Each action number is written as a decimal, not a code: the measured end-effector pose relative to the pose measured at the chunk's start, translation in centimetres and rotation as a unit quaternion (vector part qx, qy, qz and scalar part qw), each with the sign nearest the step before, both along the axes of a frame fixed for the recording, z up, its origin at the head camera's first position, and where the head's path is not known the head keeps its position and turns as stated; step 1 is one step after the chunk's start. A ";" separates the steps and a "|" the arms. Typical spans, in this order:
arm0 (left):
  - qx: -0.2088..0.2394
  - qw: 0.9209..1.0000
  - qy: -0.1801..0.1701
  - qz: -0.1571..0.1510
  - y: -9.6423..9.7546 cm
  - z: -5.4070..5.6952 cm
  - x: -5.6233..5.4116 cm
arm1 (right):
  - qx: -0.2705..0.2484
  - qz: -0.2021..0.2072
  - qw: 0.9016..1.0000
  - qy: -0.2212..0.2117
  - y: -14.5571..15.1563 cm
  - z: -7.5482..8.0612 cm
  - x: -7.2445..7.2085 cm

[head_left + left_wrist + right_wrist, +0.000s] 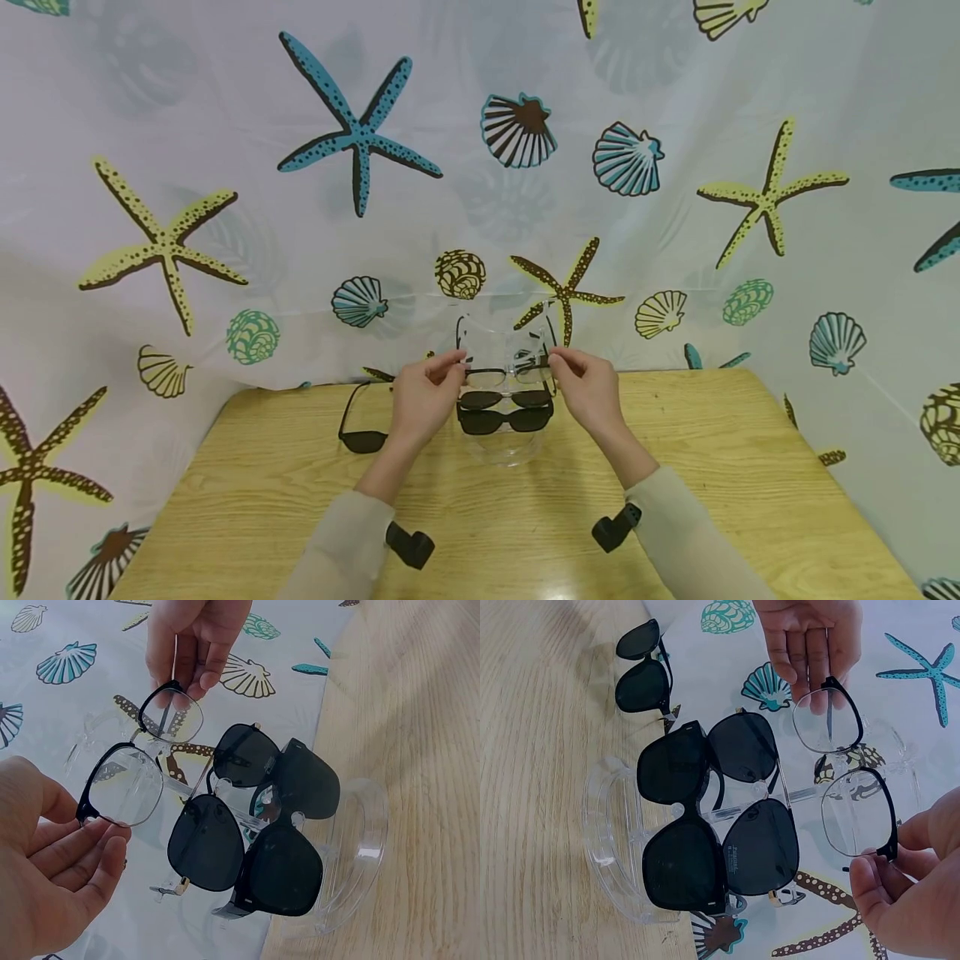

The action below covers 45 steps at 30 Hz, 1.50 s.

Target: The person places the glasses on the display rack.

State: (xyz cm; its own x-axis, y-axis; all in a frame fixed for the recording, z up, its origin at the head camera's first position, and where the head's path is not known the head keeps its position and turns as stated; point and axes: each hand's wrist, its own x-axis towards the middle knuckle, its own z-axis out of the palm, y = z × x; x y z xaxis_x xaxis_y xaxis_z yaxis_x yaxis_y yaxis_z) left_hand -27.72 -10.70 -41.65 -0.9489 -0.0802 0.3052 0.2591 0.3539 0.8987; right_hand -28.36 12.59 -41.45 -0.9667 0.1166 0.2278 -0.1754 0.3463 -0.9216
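Note:
A pair of eyeglasses (124, 784) with black half rims and clear lenses is held between both hands, at the upper part of a clear acrylic display stand (371, 851). My left hand (426, 396) pinches the eyeglasses' left corner by the hinge, thumb against fingers. On the other corner, my right hand (588, 392) pinches likewise. Below them on the stand hang metal-framed sunglasses (761, 844) with dark lenses. Lowest sit thick black-framed sunglasses (675, 862), in front of the metal pair. The temples of the eyeglasses point back toward the curtain.
Another pair of black sunglasses (364, 442) lies on the wooden table (262, 500), left of my left hand. Behind the stand hangs a pale curtain (480, 217) printed with starfish and shells, meeting the table's back edge and rising on both sides.

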 end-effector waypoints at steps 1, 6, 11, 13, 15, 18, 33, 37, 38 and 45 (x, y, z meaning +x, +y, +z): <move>0.000 1.000 -0.001 -0.001 0.0 0.0 0.0 | 0.002 -0.001 1.000 0.000 0.0 0.0 -0.1; 0.002 1.000 -0.007 -0.007 0.0 -0.1 -0.2 | 0.014 -0.002 1.000 0.006 -0.1 -0.3 -0.6; -0.002 1.000 -0.008 -0.008 -0.1 -0.2 -0.4 | 0.014 0.001 1.000 0.015 -0.1 -0.4 -0.7; -0.004 1.000 -0.010 -0.004 -0.1 -0.3 -0.5 | 0.018 0.002 1.000 0.022 -0.2 -0.5 -0.7; -0.002 1.000 -0.013 -0.002 -0.1 -0.4 -0.5 | 0.020 0.003 0.999 0.026 -0.2 -0.6 -0.7; -0.001 1.000 -0.014 0.000 -0.1 -0.5 -0.6 | 0.020 0.006 1.000 0.021 -0.2 -0.7 -0.7; 0.002 1.000 -0.018 -0.009 -0.1 -0.4 -0.7 | 0.025 0.011 1.000 0.001 0.0 -0.7 -0.8; 0.001 1.000 -0.016 -0.008 -0.1 -0.5 -0.7 | 0.029 0.010 1.000 0.003 0.0 -0.8 -0.8; 0.001 1.000 -0.014 -0.007 -0.1 -0.6 -0.7 | 0.029 0.011 1.000 0.003 0.0 -0.8 -0.8; 0.000 1.000 -0.010 -0.007 -0.1 -0.6 -0.7 | 0.027 0.014 1.000 -0.001 0.1 -0.8 -0.7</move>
